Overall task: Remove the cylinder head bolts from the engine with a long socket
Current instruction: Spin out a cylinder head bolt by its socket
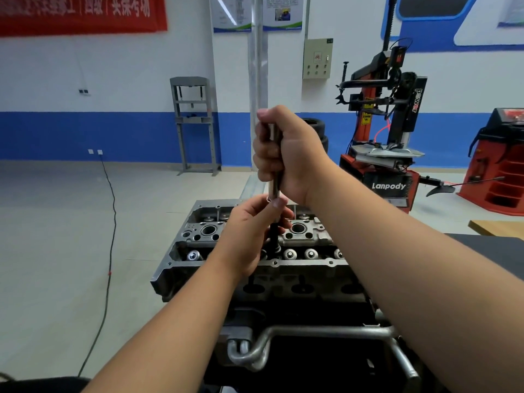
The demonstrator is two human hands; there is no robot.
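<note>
The white wall (136,72) carried a broad blue band (85,134) along its base and a red banner with pale characters (82,12) at upper left. A grey steel press frame (195,123) stood on the pale tiled floor (56,222), where a black cable (109,251) trailed. At right stood a red and black tyre-changing machine (388,137) and a red cabinet (496,165)

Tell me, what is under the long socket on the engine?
The long socket stands upright over the cylinder head, its dark lower end among valve springs. The left hand covers the spot, so any bolt is hidden.
</note>
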